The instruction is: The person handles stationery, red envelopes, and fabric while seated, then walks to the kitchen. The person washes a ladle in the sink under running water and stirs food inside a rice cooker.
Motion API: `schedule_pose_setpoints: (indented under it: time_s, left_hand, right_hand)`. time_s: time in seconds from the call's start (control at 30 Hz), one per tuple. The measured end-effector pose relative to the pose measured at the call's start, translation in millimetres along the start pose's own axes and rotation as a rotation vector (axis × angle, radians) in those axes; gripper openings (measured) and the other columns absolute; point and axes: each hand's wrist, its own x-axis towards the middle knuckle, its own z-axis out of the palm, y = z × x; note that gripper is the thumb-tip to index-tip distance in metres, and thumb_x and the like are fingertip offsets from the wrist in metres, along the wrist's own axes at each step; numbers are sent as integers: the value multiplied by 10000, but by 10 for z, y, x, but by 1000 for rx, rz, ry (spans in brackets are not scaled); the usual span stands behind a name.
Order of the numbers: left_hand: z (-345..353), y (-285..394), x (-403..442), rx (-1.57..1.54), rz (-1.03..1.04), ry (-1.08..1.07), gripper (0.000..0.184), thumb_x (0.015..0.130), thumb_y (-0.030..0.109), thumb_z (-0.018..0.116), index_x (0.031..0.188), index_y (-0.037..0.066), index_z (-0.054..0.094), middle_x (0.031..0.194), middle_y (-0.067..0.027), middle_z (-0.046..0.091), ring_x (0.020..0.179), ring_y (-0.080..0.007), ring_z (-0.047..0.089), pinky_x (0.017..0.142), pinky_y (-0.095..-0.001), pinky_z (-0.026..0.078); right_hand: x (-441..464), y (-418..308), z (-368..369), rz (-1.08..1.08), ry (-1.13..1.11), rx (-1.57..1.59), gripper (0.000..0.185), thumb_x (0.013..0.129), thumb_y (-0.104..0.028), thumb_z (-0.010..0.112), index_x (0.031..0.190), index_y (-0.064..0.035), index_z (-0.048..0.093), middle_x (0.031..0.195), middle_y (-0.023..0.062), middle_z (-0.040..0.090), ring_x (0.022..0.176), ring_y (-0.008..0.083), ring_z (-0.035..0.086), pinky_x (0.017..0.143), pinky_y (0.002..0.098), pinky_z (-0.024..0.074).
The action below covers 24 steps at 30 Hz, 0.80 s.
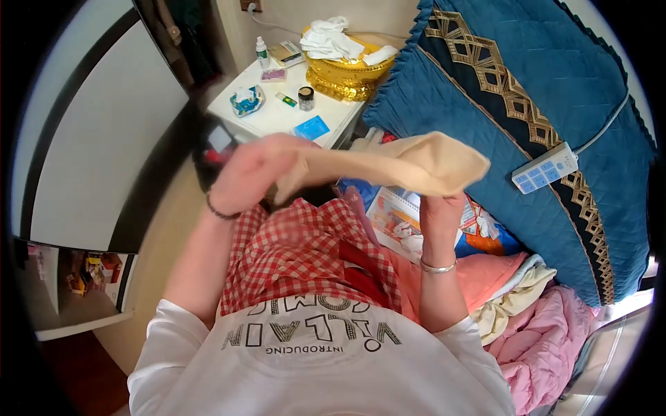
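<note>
The beige cloth (444, 163) is stretching between both hands above the lap. The left hand (253, 177) is blurring, so its separate fingers are not showing clearly, but they are closing around the cloth's near end. The right hand (442, 215) is gripping its lower edge, with the cloth hiding some of the fingertips. The cloth's folds are concealing its full shape. Beneath, a spiral-bound book (392, 215) is lying partly covered, its print too small to read. The dark rim of the view is cutting off the blue quilted bedding (583, 76) and the pink padded cloth (548, 340).

On the white worktop (277, 119), a shiny gold basin (343, 82) is holding white cloths (329, 41), which are hiding its inside. A small dark-lidded jar (306, 100) is standing near it, its contents hard to make out. A blue-patterned pack (248, 105) is carrying crumpled white tissue (245, 95). At lower left, an open compartment (83, 323) is holding indistinct colourful items (90, 272).
</note>
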Motion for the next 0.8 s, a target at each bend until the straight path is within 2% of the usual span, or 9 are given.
schedule_pose_setpoints:
  time_s: [0.03,0.1,0.23,0.3,0.4,0.53,0.6,0.7,0.8]
  left_hand:
    - [3,93,-5,109,108,-66,242,906,145,468,1053,-2,594,1013,-110,621,962,-210,585,866,-327,439]
    - [70,46,-99,176,224,-180,219,885,113,491,1042,15,608,1020,-117,619,990,-233,576,879,-341,432]
    - [331,-532,-593,308,201,-437,197,841,60,555,1024,50,628,1060,-117,608,1048,-272,549,899,-365,420]
    - [457,-951,-918,377,-157,-523,191,836,81,577,1019,51,625,1083,-112,601,1045,-270,548,898,-361,420]
    - [507,-1136,-1053,241,-85,-314,184,838,152,597,983,40,613,987,-121,616,926,-272,584,829,-343,447]
    - [513,-1046,-978,213,-120,-347,202,855,204,576,967,41,616,961,-120,618,929,-270,583,832,-337,447]
    - [535,-1031,-970,290,-229,-354,200,791,135,645,964,38,614,990,-113,608,940,-270,577,814,-339,456]
    - [629,-1030,-916,386,-213,-319,162,752,72,617,907,29,604,900,-120,598,865,-284,576,765,-343,461]
    - [654,-1047,-924,417,-218,-261,151,752,118,554,866,45,620,862,-139,600,837,-323,557,737,-391,456]
  right_hand:
    - [-49,-20,-67,0,2,-2,214,784,-43,647,990,2,615,959,91,656,846,176,627,767,264,487]
    - [-203,-34,-200,-469,-94,-927,293,761,-41,647,1044,12,592,981,113,652,886,245,621,800,309,481]
    - [-684,645,-728,-22,-365,-770,302,843,-112,573,1123,-2,545,967,122,649,890,258,613,796,325,479]
    - [-960,1046,-975,637,-142,-194,231,901,-165,530,1065,-6,565,909,109,645,854,193,610,756,295,485]
    - [-959,914,-901,803,153,109,251,949,-204,440,1040,7,541,911,113,616,861,202,596,769,309,492]
    - [-629,761,-726,539,-81,-367,374,927,-274,494,1119,47,498,958,108,603,923,185,584,776,299,490]
    - [-537,727,-498,328,-420,-794,458,876,-307,557,1159,46,485,1012,154,611,947,242,594,800,332,481]
    - [-496,996,-293,88,-535,-1133,510,816,-301,616,1192,17,483,1059,206,599,952,320,590,821,371,462]
    - [-505,1137,-184,305,-527,-1148,593,775,-357,636,1186,40,477,1074,249,568,1007,421,522,866,420,421]
